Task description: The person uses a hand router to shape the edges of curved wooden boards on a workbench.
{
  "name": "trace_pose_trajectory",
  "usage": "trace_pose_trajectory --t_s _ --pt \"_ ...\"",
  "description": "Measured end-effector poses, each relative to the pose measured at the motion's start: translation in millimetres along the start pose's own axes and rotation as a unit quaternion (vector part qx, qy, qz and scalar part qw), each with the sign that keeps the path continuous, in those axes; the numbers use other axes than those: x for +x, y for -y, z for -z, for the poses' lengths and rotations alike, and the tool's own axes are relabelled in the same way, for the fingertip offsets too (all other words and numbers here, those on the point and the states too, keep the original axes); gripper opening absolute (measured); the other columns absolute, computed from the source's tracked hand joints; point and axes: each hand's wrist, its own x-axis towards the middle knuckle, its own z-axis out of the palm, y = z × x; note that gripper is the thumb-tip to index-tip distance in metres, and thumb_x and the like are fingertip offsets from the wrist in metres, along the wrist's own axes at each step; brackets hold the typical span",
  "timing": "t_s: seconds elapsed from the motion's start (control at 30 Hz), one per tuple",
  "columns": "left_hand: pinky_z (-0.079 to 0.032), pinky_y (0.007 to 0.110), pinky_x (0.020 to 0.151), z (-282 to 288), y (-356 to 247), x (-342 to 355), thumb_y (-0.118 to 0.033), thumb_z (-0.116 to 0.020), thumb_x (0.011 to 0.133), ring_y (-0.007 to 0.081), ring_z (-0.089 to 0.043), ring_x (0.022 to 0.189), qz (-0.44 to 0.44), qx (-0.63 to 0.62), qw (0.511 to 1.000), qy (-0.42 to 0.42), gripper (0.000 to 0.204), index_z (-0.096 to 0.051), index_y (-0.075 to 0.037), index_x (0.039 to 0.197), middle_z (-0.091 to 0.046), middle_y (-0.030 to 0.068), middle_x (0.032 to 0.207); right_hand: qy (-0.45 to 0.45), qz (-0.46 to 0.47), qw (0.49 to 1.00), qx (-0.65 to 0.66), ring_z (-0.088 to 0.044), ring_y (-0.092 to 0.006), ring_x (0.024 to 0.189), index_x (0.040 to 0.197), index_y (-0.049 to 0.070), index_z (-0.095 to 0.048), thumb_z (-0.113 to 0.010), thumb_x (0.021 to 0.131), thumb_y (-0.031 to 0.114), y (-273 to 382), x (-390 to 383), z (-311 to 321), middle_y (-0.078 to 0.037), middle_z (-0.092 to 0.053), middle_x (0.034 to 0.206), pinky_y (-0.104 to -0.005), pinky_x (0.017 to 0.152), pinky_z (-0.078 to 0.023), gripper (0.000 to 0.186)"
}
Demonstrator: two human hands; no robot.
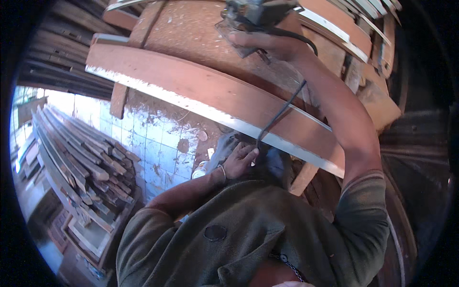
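A dark power tool with a flat base plate [260,13] is at the top of the view, over the workbench; its exact kind is hard to make out. My right hand [267,44] is closed on its near side, arm stretched forward. From there a black power cord [286,106] drops across a long reddish-brown wooden board [191,85] with a pale front edge. Close to my body, below that edge, my left hand [240,160] has its fingers curled at the cord. A bracelet circles the left wrist.
The wooden bench top [191,33] is dusty with shavings. More edged boards [330,26] lie at the upper right. A big stack of wood strips [91,158] fills the left side, by a wooden frame [88,234]. Pale tiled floor [158,143] carries debris and a small white tub [199,171].
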Motion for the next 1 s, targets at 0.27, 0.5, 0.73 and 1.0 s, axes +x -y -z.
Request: trace_pose_trajectory --t_s 0.27,0.5,0.73,1.0 --pt "-0.052 0.042 0.094 -85.3 -33.1 29.5 -0.031 -0.057 0.102 0.0276 -0.067 0.107 -0.108 0.071 0.942 0.311 0.03 -0.073 -0.008 0.115 -0.07 0.0155 0.117 -0.111 -0.086 0.899 -0.415 -0.061 -0.0231 0.117 0.13 0.008 -0.059 -0.088 0.068 0.038 -21.5 -171.2 137.8 -0.009 -0.066 0.127 -0.0343 0.104 -0.048 0.075" --pt "-0.051 0.045 0.098 -179.6 -21.3 35.6 -0.028 -0.059 0.1 0.0328 -0.065 0.11 -0.195 0.165 0.899 0.355 0.028 -0.073 -0.01 0.116 -0.07 0.0144 0.115 -0.042 -0.186 0.839 -0.51 -0.054 -0.0232 0.125 0.134 0.01 -0.055 -0.087 0.069 0.041 -32.7 -296.6 217.6 -0.01 -0.059 0.135 -0.0375 0.108 -0.043 0.079" --pt "-0.053 0.04 0.077 -137.1 46.9 -7.9 -0.006 -0.055 0.084 0.0297 -0.065 0.094 -0.065 0.083 0.959 -0.264 0.03 -0.06 -0.006 0.114 -0.066 0.0126 0.108 0.044 -0.109 0.892 -0.436 -0.054 -0.0253 0.124 0.134 0.011 -0.054 -0.087 0.07 0.042 -35.4 -325.2 258.2 -0.01 -0.059 0.132 -0.0403 0.107 -0.043 0.078" --pt "-0.039 0.037 0.102 27.6 -58.9 52.6 -0.053 -0.048 0.1 0.0194 -0.052 0.118 -0.073 -0.298 0.668 -0.678 0.068 -0.046 0.0 0.142 -0.056 0.0101 0.13 0.263 0.077 0.788 -0.552 -0.054 -0.0276 0.122 0.134 0.013 -0.053 -0.087 0.071 0.042 -45.6 -321.4 263.9 -0.011 -0.059 0.129 -0.0436 0.105 -0.043 0.077"
